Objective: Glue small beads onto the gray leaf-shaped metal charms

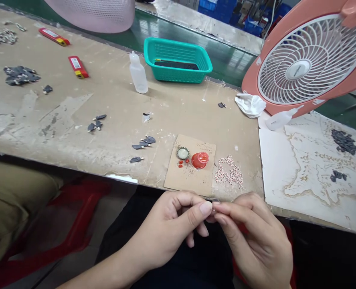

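Note:
At the table's front edge, my left hand [178,224] and my right hand [256,237] meet fingertip to fingertip, both closed in a pinch. A bit of a small dark piece [215,200] shows between the left fingers; most of it is hidden. What the right fingertips pinch is too small to name. Just beyond lies a cardboard sheet [173,178], bearing a bottle cap [183,153] with pale contents, a red glossy cup-shaped thing [199,160] and red crumbs. Right of the sheet, tiny pinkish beads [229,172] are spread on the table.
Small dark leaf-like pieces [148,140] lie in groups leftward. A squeeze bottle [138,74] stands by a green basket [178,60]. Two red packets [78,67] lie far left. A pink fan [301,64] stands right, near a white cloth [250,105] and dark pieces [344,141] on paper.

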A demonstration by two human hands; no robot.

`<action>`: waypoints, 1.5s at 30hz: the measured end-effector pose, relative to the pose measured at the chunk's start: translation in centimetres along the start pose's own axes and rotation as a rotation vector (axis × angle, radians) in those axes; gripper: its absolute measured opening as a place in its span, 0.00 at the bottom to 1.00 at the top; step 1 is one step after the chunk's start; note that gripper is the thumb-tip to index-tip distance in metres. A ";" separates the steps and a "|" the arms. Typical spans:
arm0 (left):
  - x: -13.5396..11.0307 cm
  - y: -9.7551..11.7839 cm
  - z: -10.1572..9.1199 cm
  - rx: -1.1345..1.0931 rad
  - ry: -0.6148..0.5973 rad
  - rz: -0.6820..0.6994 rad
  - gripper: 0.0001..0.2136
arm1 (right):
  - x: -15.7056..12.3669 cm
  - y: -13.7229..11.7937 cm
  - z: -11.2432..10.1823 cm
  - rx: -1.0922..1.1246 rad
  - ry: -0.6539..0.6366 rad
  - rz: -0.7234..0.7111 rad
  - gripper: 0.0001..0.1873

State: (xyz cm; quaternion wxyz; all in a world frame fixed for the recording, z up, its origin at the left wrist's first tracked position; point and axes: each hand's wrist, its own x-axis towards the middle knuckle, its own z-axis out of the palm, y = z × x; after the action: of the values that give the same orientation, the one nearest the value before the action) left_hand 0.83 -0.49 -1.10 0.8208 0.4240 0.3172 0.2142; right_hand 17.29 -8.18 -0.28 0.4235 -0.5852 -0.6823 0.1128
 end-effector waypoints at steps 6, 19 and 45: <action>-0.5 0.1 0.2 0.164 0.095 0.123 0.13 | -0.2 0.0 0.6 0.040 0.044 0.046 0.13; -2.1 0.8 -0.8 0.550 0.203 0.377 0.12 | 1.0 -0.6 2.3 -0.004 0.061 -0.100 0.16; -2.2 3.3 -11.3 1.621 0.698 0.460 0.11 | 9.7 1.7 -0.2 -0.566 -0.366 -0.100 0.09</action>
State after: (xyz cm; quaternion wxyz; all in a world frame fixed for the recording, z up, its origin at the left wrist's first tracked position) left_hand -8.95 6.30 -2.62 0.0659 0.8349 0.5085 0.2004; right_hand 19.04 0.92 3.05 0.1197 -0.6153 -0.7792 0.0010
